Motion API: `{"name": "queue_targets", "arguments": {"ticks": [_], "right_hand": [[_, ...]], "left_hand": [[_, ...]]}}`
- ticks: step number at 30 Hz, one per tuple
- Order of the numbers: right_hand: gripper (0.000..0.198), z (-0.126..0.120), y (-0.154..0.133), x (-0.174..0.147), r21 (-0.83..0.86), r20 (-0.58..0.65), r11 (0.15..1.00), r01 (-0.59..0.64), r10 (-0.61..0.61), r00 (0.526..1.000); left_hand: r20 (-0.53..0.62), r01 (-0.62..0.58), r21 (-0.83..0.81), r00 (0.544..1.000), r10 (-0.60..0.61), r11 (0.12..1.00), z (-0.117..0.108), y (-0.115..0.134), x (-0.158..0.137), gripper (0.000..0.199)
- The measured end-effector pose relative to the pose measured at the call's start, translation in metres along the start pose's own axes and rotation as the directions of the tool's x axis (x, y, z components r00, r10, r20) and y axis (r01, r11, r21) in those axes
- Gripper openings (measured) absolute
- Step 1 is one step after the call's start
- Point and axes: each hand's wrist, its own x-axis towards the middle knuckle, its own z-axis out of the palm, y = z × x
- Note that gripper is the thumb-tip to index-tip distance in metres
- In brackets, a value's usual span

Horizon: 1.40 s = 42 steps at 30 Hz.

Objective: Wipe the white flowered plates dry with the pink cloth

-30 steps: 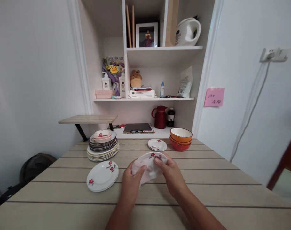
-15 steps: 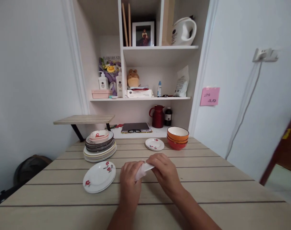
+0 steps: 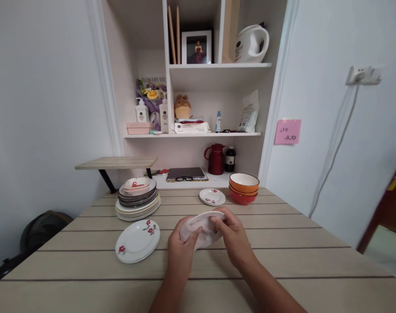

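Note:
Above the table, a small white plate (image 3: 208, 215) is tilted between both hands, a bit of dark pattern showing on its face. Its right edge is gripped by my right hand (image 3: 234, 237), thumb on top. A thin white cloth (image 3: 190, 229) lies bunched over the plate's left part. My left hand (image 3: 181, 245) is closed on the cloth and presses it to the plate with the thumb. To the left, two stacked white plates with red flowers (image 3: 137, 240) lie on the table. Smaller flowered plates (image 3: 212, 197) lie behind my hands.
At the back left stands a tall stack of plates (image 3: 137, 211) topped by small dishes (image 3: 136, 184). Orange and red bowls (image 3: 243, 188) are nested at the back right. Behind the wooden table (image 3: 283, 256), a shelf unit holds a red jug (image 3: 216, 159), a dark bottle (image 3: 229, 159) and a laptop (image 3: 186, 173).
The plate has turned from nearly edge-on so its face shows more. My left thumb has moved onto the cloth over the face. The view has shifted slightly.

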Motion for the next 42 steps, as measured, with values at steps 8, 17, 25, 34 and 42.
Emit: {"name": "queue_targets", "arguments": {"ticks": [8,17,25,34,42], "right_hand": [[0.027,0.01,0.006,-0.001,0.4,-0.091,0.904,-0.151,0.204,0.975],[0.03,0.008,0.002,-0.002,0.096,-0.009,0.986,-0.135,0.136,0.991],[0.017,-0.011,0.001,0.002,-0.516,0.129,0.785,0.343,-0.324,0.937],[0.027,-0.021,-0.003,0.001,-0.72,0.344,0.416,0.555,-0.481,0.807],[0.037,-0.018,-0.004,-0.004,-0.749,0.405,0.354,0.56,-0.425,0.81]], "left_hand": [[-0.028,0.056,-0.04,0.998,-0.057,0.998,0.002,0.003,-0.002,0.037],[-0.095,0.033,-0.062,0.995,-0.039,0.998,-0.001,-0.005,-0.001,0.031],[0.113,-0.497,0.387,0.862,0.494,0.777,-0.009,-0.007,-0.001,0.025],[0.381,-0.72,0.561,0.662,0.646,0.408,-0.013,-0.001,-0.005,0.027],[0.473,-0.724,0.621,0.651,0.594,0.299,-0.012,0.002,-0.008,0.029]]}}
